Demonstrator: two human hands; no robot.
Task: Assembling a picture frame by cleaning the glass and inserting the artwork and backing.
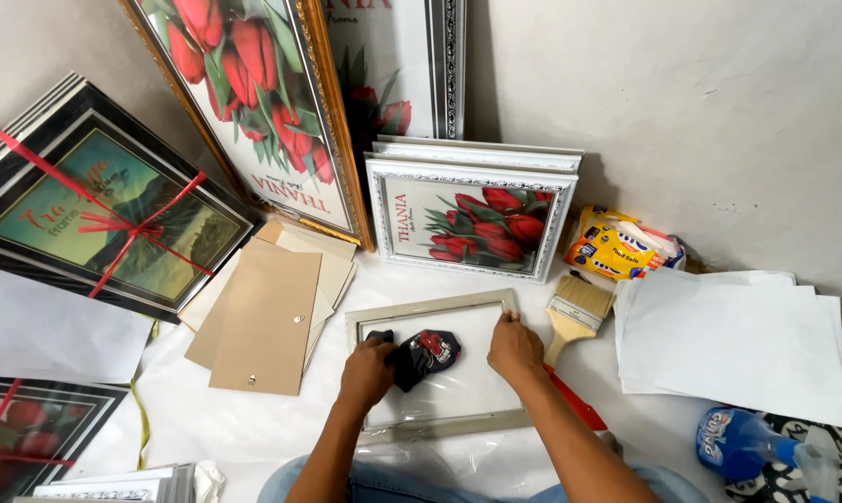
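Note:
A small silver picture frame [411,312] with a glass pane lies flat on the white sheet in front of me. My left hand [367,370] presses a dark crumpled cloth [424,355] onto the glass near its middle. My right hand [513,346] rests on the frame's right side, fingers touching its upper right edge. Both forearms reach in from the bottom of the view.
A wide paintbrush [576,312] lies right of the frame, beside a stack of white paper sheets [733,333]. A blue spray bottle [752,444] is at lower right. Brown backing boards [267,312] lie to the left. Framed tulip pictures [470,216] lean against the wall; a yellow packet [616,247] sits nearby.

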